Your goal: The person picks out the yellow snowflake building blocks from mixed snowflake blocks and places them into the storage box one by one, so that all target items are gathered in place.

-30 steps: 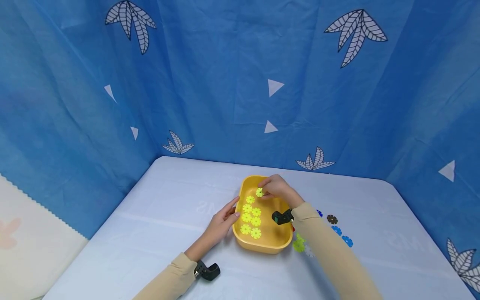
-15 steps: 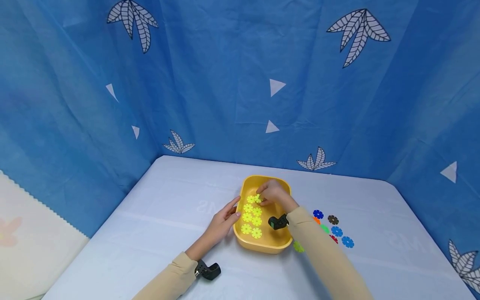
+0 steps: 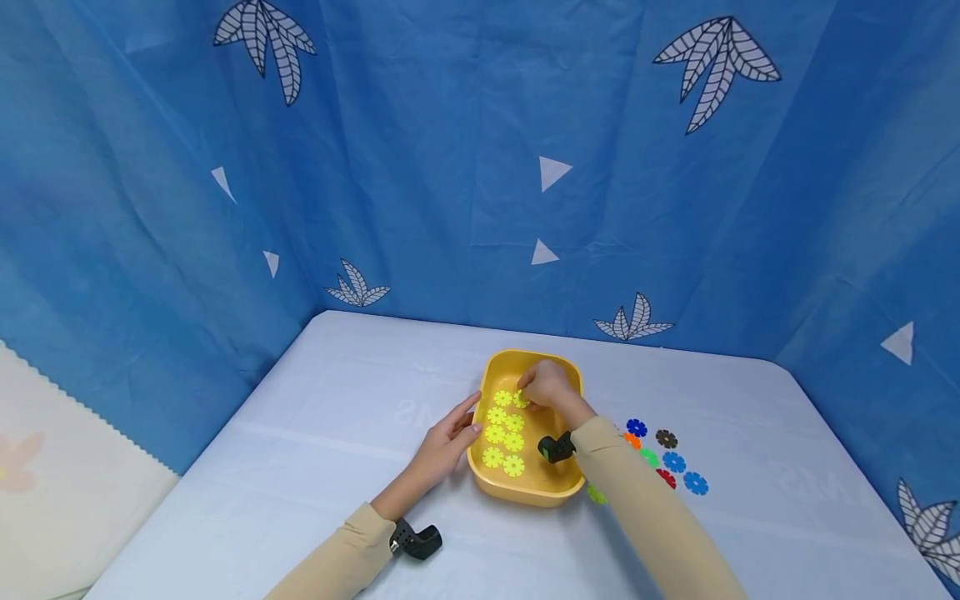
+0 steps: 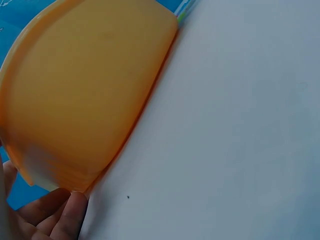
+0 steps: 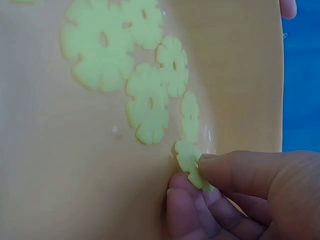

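Observation:
A yellow plastic tub (image 3: 517,493) stands on the table, with several yellow snowflake discs (image 3: 495,434) lying flat in paired rows along its left half. My left hand (image 3: 442,442) holds the tub's left side, thumb at the rim; in the left wrist view its fingertips touch the tub's outer wall (image 4: 95,90). Inside the tub, toward the far end, my right hand (image 3: 549,385) pinches one more yellow disc (image 5: 187,157) between thumb and fingers. That disc is tilted, close beside the end of the rows in the right wrist view. The right forearm hides part of the tub's right rim.
Right of the tub lie loose discs: a dark blue disc (image 3: 636,427), a brown disc (image 3: 666,439), a light blue disc (image 3: 696,483), a red disc (image 3: 665,478) and several others. The right sleeve (image 3: 645,500) covers part of them. A blue curtain (image 3: 450,167) hangs behind the table.
My right hand has come down and nearer with the yellow disc, bringing it beside the farthest disc of the rows. The forearm shifted left, uncovering more coloured discs. My left hand stayed put.

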Action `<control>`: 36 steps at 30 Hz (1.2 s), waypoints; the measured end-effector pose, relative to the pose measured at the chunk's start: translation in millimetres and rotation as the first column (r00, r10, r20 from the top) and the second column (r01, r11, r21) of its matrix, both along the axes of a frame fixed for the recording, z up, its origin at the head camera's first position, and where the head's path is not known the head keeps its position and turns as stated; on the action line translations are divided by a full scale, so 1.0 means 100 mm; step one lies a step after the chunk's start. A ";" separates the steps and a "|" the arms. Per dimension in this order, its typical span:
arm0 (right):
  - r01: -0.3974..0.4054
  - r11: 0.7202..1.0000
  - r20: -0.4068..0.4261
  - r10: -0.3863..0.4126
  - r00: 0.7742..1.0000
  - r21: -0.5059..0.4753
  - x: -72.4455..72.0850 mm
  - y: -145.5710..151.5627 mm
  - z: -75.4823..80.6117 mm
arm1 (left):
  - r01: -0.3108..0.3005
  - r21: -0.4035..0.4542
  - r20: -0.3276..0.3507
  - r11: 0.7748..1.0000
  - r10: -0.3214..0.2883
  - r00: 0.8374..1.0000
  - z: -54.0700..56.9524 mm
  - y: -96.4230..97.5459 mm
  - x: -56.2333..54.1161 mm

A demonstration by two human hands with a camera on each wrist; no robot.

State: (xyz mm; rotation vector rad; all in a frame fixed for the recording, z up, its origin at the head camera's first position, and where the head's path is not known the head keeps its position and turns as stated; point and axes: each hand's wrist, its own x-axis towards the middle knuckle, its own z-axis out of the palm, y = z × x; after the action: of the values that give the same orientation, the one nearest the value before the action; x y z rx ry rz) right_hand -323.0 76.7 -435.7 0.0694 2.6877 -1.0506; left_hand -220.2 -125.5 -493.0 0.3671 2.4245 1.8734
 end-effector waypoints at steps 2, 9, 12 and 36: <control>-0.012 1.000 -0.015 0.013 1.000 0.012 0.01 0.00 0.00 | 0.004 0.001 -0.002 1.000 -0.004 1.000 -0.01 0.00 0.00; -0.060 0.995 -0.048 0.063 0.997 0.074 0.02 0.00 -0.01 | 0.018 -0.026 -0.010 1.000 -0.018 1.000 -0.04 -0.01 -0.02; -0.077 0.993 -0.042 0.081 0.996 0.089 0.02 0.01 -0.01 | 0.022 -0.035 -0.008 0.999 -0.023 1.000 -0.05 -0.01 -0.02; -0.054 0.998 0.029 0.053 0.998 0.046 0.03 -0.03 0.00 | 0.027 -0.038 0.001 0.999 -0.027 1.000 -0.04 -0.03 -0.02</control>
State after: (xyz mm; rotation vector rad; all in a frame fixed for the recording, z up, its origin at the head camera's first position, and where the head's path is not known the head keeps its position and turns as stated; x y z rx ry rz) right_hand -319.6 73.9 -435.3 0.0205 2.6738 -0.9648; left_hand -222.3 -128.2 -496.5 0.3949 2.4381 1.8143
